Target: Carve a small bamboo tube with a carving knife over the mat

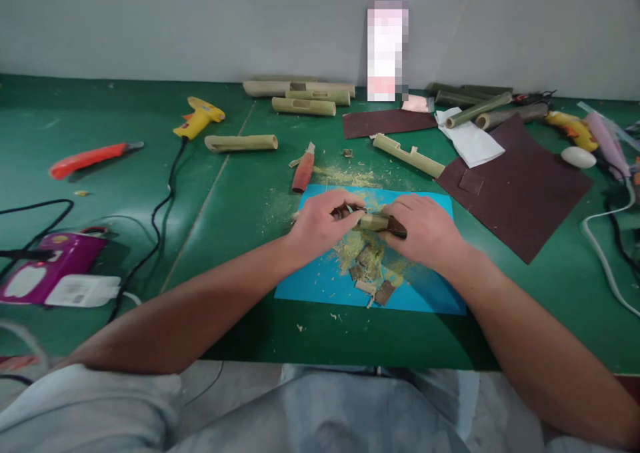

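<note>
My left hand (325,223) is closed at the left end of a short bamboo piece (374,222), its thumb and fingers pinched together. From the other side my right hand (423,230) grips the same piece, fingers curled over the top. A dark brown patch (397,227) shows under the right fingers; whether it is sandpaper or part of the bamboo, I cannot tell. Below both hands a blue sheet (430,296) carries pale shavings (353,250) and several small bamboo chips (385,292). Just beyond the left hand lies a red-handled knife (303,172).
Cut bamboo tubes (304,106) lie at the back, one (241,143) nearer. Left are a yellow hot-tool (200,118), an orange-red cutter (90,160) and a purple power box (65,260) with cables. Right are a notched bamboo tube (407,155), brown sheets (530,200) and white paper (473,140).
</note>
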The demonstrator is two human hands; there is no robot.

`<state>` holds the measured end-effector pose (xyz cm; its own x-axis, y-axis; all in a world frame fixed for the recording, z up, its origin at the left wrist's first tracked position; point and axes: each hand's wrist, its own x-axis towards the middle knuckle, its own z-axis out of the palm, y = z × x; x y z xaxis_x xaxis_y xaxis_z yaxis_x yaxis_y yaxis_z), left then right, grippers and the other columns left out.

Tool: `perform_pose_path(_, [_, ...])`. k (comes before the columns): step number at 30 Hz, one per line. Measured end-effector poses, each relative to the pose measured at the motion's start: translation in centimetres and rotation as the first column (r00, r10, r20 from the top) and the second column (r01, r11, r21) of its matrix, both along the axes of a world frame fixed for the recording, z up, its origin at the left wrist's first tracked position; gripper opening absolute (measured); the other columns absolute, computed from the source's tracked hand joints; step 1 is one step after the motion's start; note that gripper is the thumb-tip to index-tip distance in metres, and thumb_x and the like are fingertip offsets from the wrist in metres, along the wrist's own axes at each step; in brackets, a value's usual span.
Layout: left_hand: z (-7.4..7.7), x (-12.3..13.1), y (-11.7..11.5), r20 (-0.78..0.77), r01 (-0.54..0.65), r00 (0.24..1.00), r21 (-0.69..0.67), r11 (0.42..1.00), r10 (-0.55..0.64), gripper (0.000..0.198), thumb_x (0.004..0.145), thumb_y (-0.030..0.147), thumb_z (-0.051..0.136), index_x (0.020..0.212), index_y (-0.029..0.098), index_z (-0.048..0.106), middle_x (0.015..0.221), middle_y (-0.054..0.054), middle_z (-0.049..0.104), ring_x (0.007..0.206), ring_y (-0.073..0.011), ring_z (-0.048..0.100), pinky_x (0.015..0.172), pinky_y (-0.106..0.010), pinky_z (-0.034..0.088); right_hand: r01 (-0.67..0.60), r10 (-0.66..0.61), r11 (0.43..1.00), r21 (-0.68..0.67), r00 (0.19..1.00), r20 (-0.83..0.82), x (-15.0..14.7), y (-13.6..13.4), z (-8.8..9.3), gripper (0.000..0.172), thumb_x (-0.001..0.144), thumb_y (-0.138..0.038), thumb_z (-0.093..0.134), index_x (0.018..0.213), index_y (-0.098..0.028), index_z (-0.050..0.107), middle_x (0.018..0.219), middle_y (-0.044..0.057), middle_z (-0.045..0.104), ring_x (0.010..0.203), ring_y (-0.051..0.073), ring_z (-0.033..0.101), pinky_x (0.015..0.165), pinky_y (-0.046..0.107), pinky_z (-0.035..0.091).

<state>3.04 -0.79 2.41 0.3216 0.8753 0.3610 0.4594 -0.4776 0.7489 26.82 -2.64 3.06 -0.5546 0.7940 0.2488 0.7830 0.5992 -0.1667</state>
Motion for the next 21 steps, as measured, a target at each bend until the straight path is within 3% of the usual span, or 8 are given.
perform_pose_path(8, [-0.12, -0.11, 0.13, -0.019, 0.104, 0.994, 0.018, 0.994, -0.104, 0.012, 0.092, 0.024, 0.07, 0.096, 0.019, 0.08, 0.093, -0.006, 0.078, 0.07, -0.0132, 0.065, 0.062, -0.025, 0.051, 0.007, -0.007, 0.999, -0.033, 1.0, 0.011, 0.37, 0.48, 0.2, 0.012, 0.091, -0.027, 0.063, 0.097, -0.02, 0.07, 0.099, 0.011, 0.073, 0.093, 0.028, 0.064, 0.077, 0.04, 0.041])
perform_pose_path(13, [0.05, -0.18, 0.1, -0.013, 0.097, 0.995, 0.043, 0.994, -0.097, 0.012, 0.094, 0.024, 0.069, 0.096, 0.02, 0.081, 0.095, -0.006, 0.08, 0.079, -0.0158, 0.069, 0.068, -0.027, 0.051, 0.014, -0.014, 1.0, -0.014, 1.0, -0.014, 0.63, 0.61, 0.03, 0.012, 0.089, -0.027, 0.063, 0.095, -0.019, 0.07, 0.097, 0.01, 0.073, 0.091, 0.026, 0.062, 0.077, 0.04, 0.041])
perform_pose_path(17, [0.14, -0.13, -0.13, 0.015, 0.076, 0.997, 0.023, 0.997, -0.076, 0.01, 0.093, 0.024, 0.072, 0.096, 0.02, 0.081, 0.092, -0.005, 0.078, 0.072, -0.014, 0.065, 0.065, -0.027, 0.051, 0.01, -0.01, 1.0, 0.0, 0.998, -0.057, 0.59, 0.54, -0.02, 0.014, 0.087, -0.026, 0.062, 0.095, -0.019, 0.071, 0.095, 0.01, 0.073, 0.088, 0.026, 0.063, 0.076, 0.039, 0.04])
perform_pose_path(21, [-0.03, -0.19, -0.23, 0.02, 0.082, 0.996, 0.092, 0.992, -0.084, 0.01, 0.094, 0.023, 0.072, 0.099, 0.018, 0.08, 0.088, -0.005, 0.074, 0.071, -0.0137, 0.063, 0.065, -0.026, 0.051, 0.004, -0.005, 1.0, -0.017, 0.997, -0.071, 0.26, 0.33, 0.2, 0.017, 0.088, -0.027, 0.062, 0.098, -0.019, 0.073, 0.094, 0.009, 0.074, 0.088, 0.025, 0.063, 0.075, 0.038, 0.04])
